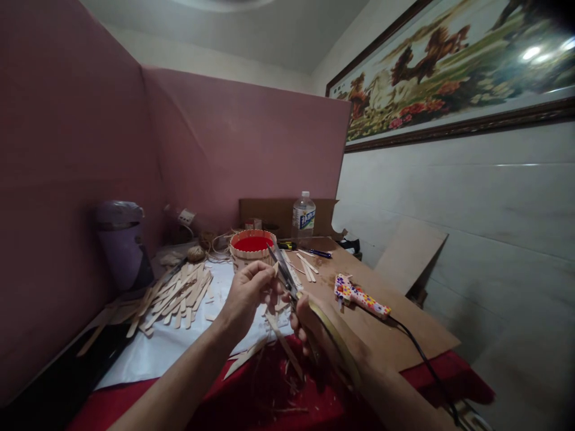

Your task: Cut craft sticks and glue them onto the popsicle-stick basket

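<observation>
My left hand (254, 287) pinches a small piece of wooden craft stick (275, 269) between thumb and fingertips. Wrapped round the yellowish handles of a pair of scissors (287, 276) is my right hand (309, 326). The dark blades point up and away, a little apart, close beside the wood piece; whether they touch it I cannot tell. Behind my hands stands a round container (253, 244), red inside, with wooden sticks around its wall. Below them, cut stick pieces (284, 344) and shavings lie on the white sheet and red cloth (251, 395).
A pile of craft sticks (182, 293) lies at left, near a purple canister (123, 245) and a twine ball (196, 254). A patterned glue gun (359, 296) with a black cord rests on brown board (381, 341) at right. A plastic bottle (304, 218) stands at the back.
</observation>
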The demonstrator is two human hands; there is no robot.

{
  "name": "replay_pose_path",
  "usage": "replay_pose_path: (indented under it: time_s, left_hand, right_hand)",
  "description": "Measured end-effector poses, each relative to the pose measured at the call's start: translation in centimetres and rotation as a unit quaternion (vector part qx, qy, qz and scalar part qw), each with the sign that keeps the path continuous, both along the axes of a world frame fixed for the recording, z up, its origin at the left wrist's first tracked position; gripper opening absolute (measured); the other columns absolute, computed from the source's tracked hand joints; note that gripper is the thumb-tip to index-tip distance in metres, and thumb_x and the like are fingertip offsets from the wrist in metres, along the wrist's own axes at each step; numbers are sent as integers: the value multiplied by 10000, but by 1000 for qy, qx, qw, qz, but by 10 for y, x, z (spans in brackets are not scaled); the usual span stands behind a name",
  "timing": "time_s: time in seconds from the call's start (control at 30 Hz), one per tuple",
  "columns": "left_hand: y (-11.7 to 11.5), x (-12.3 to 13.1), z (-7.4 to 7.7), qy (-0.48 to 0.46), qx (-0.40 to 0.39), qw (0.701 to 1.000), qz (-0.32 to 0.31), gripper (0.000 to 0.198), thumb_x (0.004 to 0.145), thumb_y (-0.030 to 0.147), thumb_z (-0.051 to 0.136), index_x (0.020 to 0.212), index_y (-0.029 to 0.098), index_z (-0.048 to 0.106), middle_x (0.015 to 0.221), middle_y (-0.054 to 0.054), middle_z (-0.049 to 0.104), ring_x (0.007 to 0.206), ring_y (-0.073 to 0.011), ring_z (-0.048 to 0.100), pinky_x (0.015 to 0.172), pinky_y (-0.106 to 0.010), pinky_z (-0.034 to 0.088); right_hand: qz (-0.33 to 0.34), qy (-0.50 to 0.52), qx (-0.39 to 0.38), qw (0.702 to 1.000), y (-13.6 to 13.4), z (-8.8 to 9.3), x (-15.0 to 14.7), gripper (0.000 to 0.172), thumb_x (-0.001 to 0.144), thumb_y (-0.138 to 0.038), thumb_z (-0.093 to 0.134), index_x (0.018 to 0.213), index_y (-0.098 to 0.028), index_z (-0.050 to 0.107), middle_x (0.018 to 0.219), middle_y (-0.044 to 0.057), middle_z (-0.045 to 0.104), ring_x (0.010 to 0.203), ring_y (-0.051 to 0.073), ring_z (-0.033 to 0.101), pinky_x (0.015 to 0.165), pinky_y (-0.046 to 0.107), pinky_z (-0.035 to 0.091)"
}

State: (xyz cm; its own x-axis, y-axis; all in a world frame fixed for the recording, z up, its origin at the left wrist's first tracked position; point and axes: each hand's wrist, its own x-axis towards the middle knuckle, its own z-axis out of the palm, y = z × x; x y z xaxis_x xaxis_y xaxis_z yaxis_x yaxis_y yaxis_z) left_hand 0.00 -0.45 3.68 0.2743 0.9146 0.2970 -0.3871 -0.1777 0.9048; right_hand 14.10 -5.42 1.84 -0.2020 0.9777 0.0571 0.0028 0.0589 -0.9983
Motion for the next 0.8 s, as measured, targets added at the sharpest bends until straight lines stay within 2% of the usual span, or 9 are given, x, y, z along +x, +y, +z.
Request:
replay_pose_path:
  time_s: [0.1,0.4,0.6,0.8]
  left_hand:
    - [1,0,-2,-6,6,1000,17,191,789,294,549,679,154,481,547,11,576,394,-91,508,343,-186,367]
    - [3,2,-5,7,22,999,39,214,803,317,545,677,156,480,540,21,572,373,-76,472,337,-188,368]
    - [2,3,-5,9,27,999,43,232,796,341,552,671,164,467,520,36,553,360,-75,462,317,-182,357]
    - [0,3,-3,15,26,999,41,240,790,338,558,658,166,456,518,42,546,346,-73,451,311,-186,352]
  right_hand:
    - [25,7,-19,999,1,-2,-1,547,601,-719,546,760,-200,479,483,-79,427,358,71,411,331,178,335]
    - [31,-54,31,998,5,-11,2,575,681,-715,477,895,-182,508,520,-71,436,378,70,405,320,167,332]
    - [33,-60,43,997,1,-6,0,673,618,-786,445,906,-181,509,524,-75,402,379,58,374,318,155,328]
    - [10,-55,77,995,-6,-1,-4,604,672,-729,480,901,-172,531,551,-62,403,387,45,344,344,158,307]
